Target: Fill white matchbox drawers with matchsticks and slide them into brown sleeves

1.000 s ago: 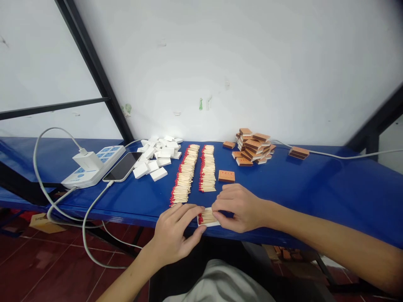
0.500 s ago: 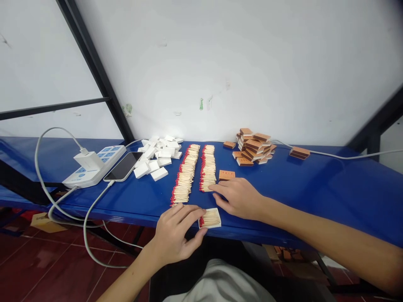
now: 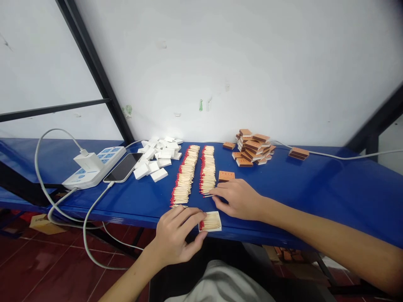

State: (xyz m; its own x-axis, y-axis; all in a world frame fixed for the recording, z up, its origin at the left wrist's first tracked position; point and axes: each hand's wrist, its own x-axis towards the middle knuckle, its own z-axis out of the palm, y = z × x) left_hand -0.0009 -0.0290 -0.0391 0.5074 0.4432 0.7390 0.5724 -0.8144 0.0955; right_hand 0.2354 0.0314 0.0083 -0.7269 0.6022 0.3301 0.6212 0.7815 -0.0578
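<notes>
My left hand (image 3: 181,233) grips the left end of a white matchbox tray (image 3: 219,227) at the table's front edge. Red-headed matches (image 3: 210,221) lie inside the tray. My right hand (image 3: 237,199) has its thumb and forefinger together on a match at the near end of the right row of matches (image 3: 208,170). To the left runs a second, longer row of matches (image 3: 185,176). An orange matchbox (image 3: 226,175) lies just behind my right hand.
White trays (image 3: 159,155) are heaped at the back left, beside a phone (image 3: 123,167) and a power strip (image 3: 94,167). Orange matchboxes (image 3: 254,147) are piled at the back right, near another orange pair (image 3: 299,153) and a white cable (image 3: 346,157).
The thumb and forefinger of my right hand have closed on a match and drawn it slightly toward me from the row's near end. My left hand stays on the tray.
</notes>
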